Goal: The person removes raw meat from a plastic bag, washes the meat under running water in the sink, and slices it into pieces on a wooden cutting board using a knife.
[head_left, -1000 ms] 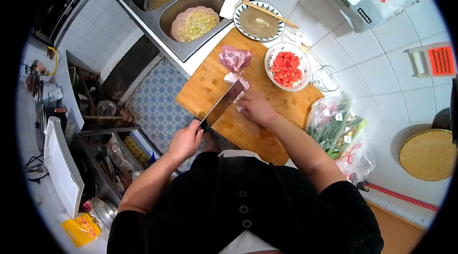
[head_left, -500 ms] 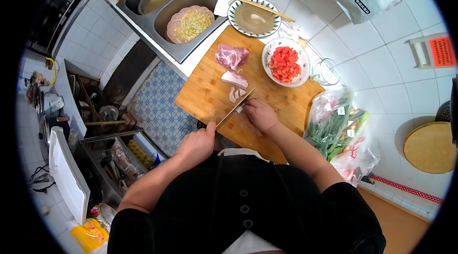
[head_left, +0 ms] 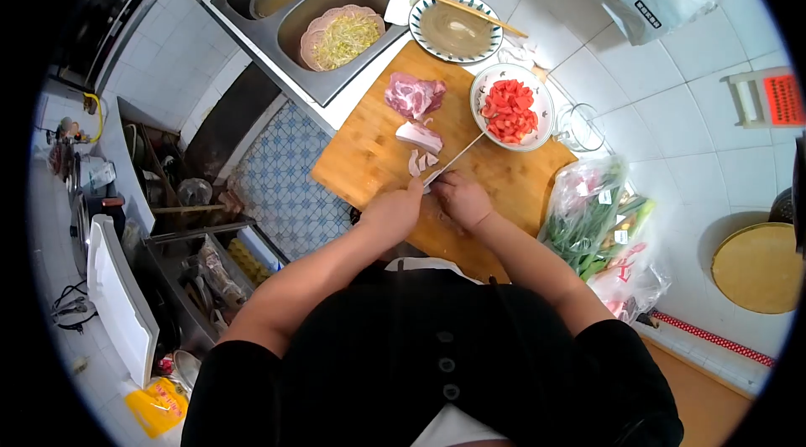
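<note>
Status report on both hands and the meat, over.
Left hand gripping knife, right hand beside it. Meat part-sliced on cutting board. Bowl of chopped tomato close to knife tip.

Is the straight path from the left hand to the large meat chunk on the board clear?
No. Small slices and the pale slab lie on the board between the left hand and the chunk. The knife it holds points off to the right.

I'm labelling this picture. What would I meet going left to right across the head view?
White lid, bean sprouts, raw meat, bowl of red chunks, bag of green vegetables, round board.
</note>
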Available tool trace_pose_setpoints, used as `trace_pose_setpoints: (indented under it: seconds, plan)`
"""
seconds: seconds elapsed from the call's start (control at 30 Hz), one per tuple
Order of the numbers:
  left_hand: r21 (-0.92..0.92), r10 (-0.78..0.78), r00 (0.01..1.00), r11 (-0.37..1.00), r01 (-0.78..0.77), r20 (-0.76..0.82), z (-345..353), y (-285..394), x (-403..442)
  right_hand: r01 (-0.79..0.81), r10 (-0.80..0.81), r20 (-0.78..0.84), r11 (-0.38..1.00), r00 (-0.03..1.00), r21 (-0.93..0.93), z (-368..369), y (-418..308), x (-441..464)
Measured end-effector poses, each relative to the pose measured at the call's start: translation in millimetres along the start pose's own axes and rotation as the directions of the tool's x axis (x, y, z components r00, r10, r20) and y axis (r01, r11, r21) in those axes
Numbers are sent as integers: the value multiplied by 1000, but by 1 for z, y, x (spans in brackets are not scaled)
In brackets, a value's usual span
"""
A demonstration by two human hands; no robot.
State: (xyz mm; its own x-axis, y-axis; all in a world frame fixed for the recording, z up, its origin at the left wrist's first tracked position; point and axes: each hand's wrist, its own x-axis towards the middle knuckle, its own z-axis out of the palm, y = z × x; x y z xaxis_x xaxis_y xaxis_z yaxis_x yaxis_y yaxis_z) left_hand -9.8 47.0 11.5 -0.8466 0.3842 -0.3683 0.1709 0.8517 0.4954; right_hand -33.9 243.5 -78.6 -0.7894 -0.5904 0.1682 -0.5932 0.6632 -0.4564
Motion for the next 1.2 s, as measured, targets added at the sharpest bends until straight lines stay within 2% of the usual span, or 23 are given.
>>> trace_pose_setpoints:
  seconds: [0.07,0.2,0.27,0.37,0.47,0.5,0.6,0.7,0.8,0.83,0.87,0.93,1.03,1.1,1.13,1.17,1.2]
  plan:
    - [-31,-3,1000,1000,3,-14,-2,-2,-10,-6,6,1,1000,1000,-26,4,0,-3]
    - [-21,-115,990,993,117,87,4,-25,-58,13,-13,6,999,1000,-35,-6,-3,2]
    - [27,-191,970,982,189,148,-9,-29,-77,-58,59,13,998,998,-29,-10,-6,4]
    - [115,-145,989,983,146,-13,3,-48,-83,-204,203,41,979,978,15,-19,-10,8]
    - [283,7,984,958,45,-178,-10,-58,-98,-360,360,16,931,933,62,-24,-7,24]
    - [328,92,957,945,4,-276,-7,-64,-102,-410,411,0,909,912,80,-24,-5,33]
    - [395,215,924,915,-78,-315,-11,-74,-110,-402,387,110,880,916,251,-19,6,57]
    - [417,254,911,903,-104,-324,-6,-80,-107,-575,472,328,682,818,452,-32,3,67]
    - [469,306,877,877,-108,-370,-8,-75,-92,-227,166,211,923,963,310,-52,-24,64]
    - [473,316,869,874,-111,-380,-8,-75,-88,-29,-35,244,967,969,254,-56,-36,67]
    - [477,329,859,871,-115,-393,-10,-74,-82,-88,-19,372,959,928,269,-60,-50,66]
    - [479,351,843,868,-130,-408,-11,-74,-75,36,-77,304,990,950,139,-34,-39,70]
    - [443,347,849,883,-153,-399,-15,-77,-78,47,-90,194,975,977,217,-26,-17,74]
    - [379,318,879,909,-176,-355,-19,-79,-86,-206,168,132,907,977,367,-51,-22,60]
    - [312,270,897,936,-160,-350,-19,-80,-91,-323,304,116,838,946,441,-66,-24,50]
    - [245,225,914,959,-145,-338,-17,-81,-97,-381,414,58,764,909,520,-61,-10,33]
    - [179,180,929,976,-127,-324,-15,-78,-101,-359,403,-18,834,915,419,-62,-2,15]
